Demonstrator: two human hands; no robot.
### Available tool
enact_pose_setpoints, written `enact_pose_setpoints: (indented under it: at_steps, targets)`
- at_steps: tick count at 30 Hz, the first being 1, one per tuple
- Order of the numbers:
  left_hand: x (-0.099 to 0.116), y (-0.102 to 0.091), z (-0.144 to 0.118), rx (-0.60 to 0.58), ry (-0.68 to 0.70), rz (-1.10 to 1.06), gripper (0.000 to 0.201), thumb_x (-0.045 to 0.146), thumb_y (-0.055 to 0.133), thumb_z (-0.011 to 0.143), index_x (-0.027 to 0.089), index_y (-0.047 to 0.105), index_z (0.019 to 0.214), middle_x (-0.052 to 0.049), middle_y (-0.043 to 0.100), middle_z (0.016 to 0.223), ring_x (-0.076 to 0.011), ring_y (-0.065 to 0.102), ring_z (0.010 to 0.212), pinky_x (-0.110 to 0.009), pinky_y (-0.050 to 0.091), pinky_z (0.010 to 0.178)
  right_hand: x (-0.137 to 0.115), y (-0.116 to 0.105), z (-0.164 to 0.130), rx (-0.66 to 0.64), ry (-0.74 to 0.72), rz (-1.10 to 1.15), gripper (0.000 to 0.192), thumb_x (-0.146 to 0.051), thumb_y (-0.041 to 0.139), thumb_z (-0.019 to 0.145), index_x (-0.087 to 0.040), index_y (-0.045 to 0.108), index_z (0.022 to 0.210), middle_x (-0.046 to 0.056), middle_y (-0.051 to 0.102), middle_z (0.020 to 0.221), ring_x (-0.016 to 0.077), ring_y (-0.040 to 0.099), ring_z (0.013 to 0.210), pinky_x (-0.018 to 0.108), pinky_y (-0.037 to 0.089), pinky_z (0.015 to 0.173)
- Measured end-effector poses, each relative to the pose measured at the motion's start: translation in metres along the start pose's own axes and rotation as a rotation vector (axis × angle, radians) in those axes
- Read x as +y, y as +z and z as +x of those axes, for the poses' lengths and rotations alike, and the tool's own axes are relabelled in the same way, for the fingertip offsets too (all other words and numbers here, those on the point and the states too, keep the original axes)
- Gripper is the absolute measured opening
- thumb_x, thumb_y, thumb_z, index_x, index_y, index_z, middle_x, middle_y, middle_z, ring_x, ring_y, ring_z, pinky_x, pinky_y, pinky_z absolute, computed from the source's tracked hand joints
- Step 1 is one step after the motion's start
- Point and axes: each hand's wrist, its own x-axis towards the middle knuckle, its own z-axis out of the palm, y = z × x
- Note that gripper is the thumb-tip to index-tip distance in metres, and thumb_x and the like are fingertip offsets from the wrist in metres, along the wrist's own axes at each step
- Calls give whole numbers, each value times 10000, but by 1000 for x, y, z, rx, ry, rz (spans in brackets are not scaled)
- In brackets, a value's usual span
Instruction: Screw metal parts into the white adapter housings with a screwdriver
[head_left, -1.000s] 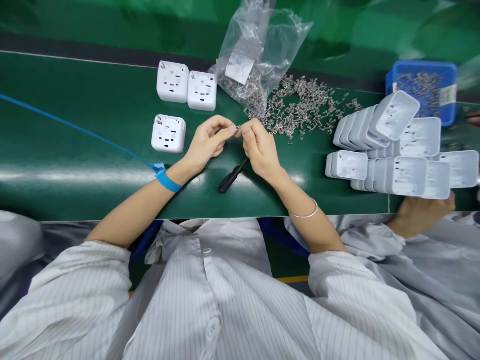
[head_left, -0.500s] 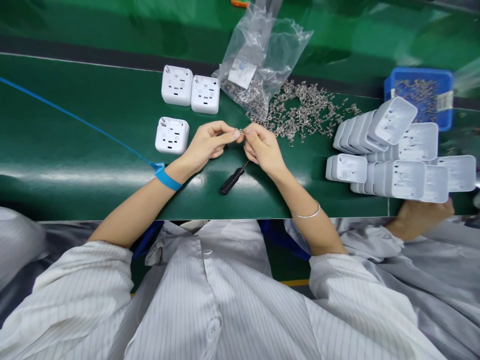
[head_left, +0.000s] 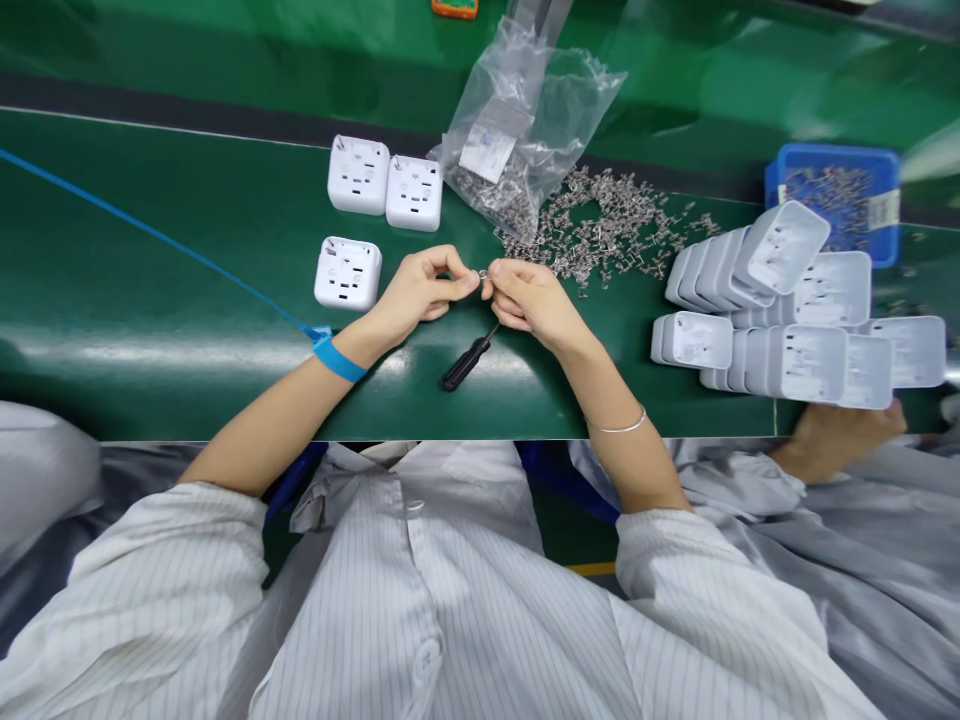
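Note:
My left hand [head_left: 420, 295] and my right hand [head_left: 534, 300] meet fingertip to fingertip over the green belt [head_left: 150, 300], both pinching one small metal clip [head_left: 484, 272] between them. A blue strap [head_left: 335, 358] circles my left wrist and a thin bangle [head_left: 619, 427] my right. Just below the hands lies a black-handled screwdriver [head_left: 465, 362]. A white socket cube [head_left: 346, 272] sits left of my left hand. A loose heap of metal clips [head_left: 611, 228] spreads behind my right hand.
Two more socket cubes [head_left: 386, 180] stand side by side further back, beside a clear plastic bag of clips [head_left: 517, 120]. Stacked white housings [head_left: 795, 310] fill the right, with a blue bin [head_left: 840, 195] behind. A neighbour's hand [head_left: 836, 440] rests at the belt's front edge.
The view has shifted slightly, so everything sits a little lower in frame. My hands stay together on the clip, with the fingers turned a bit.

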Motion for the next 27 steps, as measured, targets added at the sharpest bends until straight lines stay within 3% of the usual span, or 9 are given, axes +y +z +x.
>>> enact_pose_setpoints:
  at_steps: [8, 15, 19, 23, 27]
  targets:
    - [-3, -8, 4, -123, -6, 32, 409, 360, 907, 651, 147, 562, 703, -6, 654, 741, 20, 300, 400, -161, 138, 349, 5, 2, -1, 88, -69, -109, 517, -690, 669, 826, -188, 579, 748, -112, 279, 443, 38, 220, 368, 191, 190, 331]
    - [-5, -5, 0, -195, -69, -69, 451, 357, 937, 603, 146, 547, 686, 8, 618, 766, 28, 267, 408, -146, 117, 341, 3, 10, -4, 101, -93, -48, 550, -725, 639, 824, -197, 521, 725, -113, 304, 442, 36, 234, 356, 191, 191, 329]
    - [-5, -2, -2, -170, -48, -81, 461, 383, 945, 601, 148, 558, 685, 43, 536, 687, 33, 230, 394, -147, 109, 350, 5, 15, -2, 173, -63, 33, 524, -699, 603, 870, -199, 487, 762, -116, 355, 449, 36, 293, 332, 185, 193, 324]
    - [-7, -2, -2, -127, -3, -6, 474, 435, 944, 597, 150, 571, 665, 53, 482, 605, 15, 264, 388, -154, 119, 356, 10, 19, -1, 162, -1, 96, 497, -678, 598, 884, -212, 456, 791, -118, 400, 460, 43, 323, 325, 183, 180, 308]
    - [-10, 0, -2, -58, 28, 7, 429, 394, 937, 616, 158, 582, 655, 58, 434, 569, 2, 271, 392, -161, 124, 367, 10, 20, -3, 181, -100, 101, 500, -665, 661, 845, -220, 438, 808, -135, 359, 466, 32, 307, 335, 169, 205, 329]
